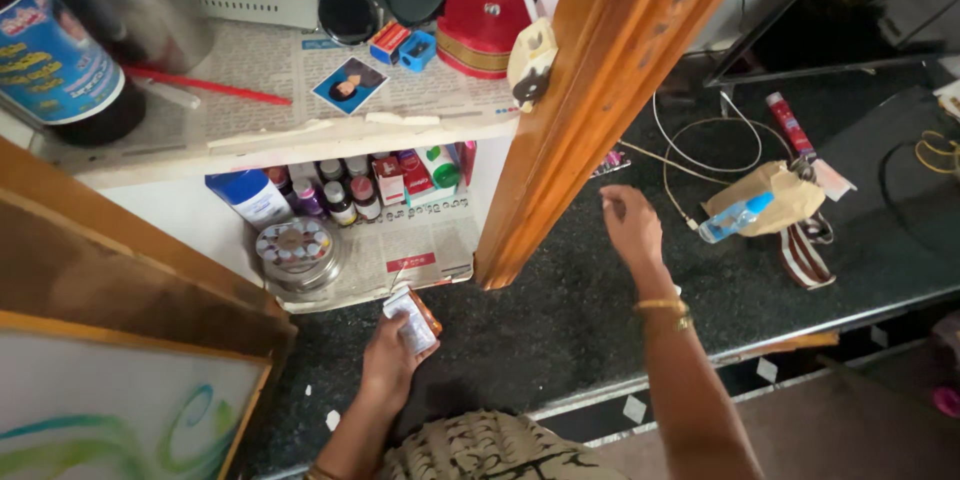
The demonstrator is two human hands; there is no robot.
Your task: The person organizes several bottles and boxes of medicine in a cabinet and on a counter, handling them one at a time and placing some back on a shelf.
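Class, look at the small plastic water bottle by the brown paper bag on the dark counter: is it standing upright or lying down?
Lying down. The water bottle rests on its side against the brown paper bag, blue cap end raised toward the right, on the dark counter.

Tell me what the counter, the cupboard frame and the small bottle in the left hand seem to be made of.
The counter looks like polished dark stone, speckled, with a faint sheen. The cupboard frame seems to be varnished wood: orange-brown, with grain and gloss. The small bottle in the left hand looks like amber plastic or glass with a white paper label; which one cannot be told.
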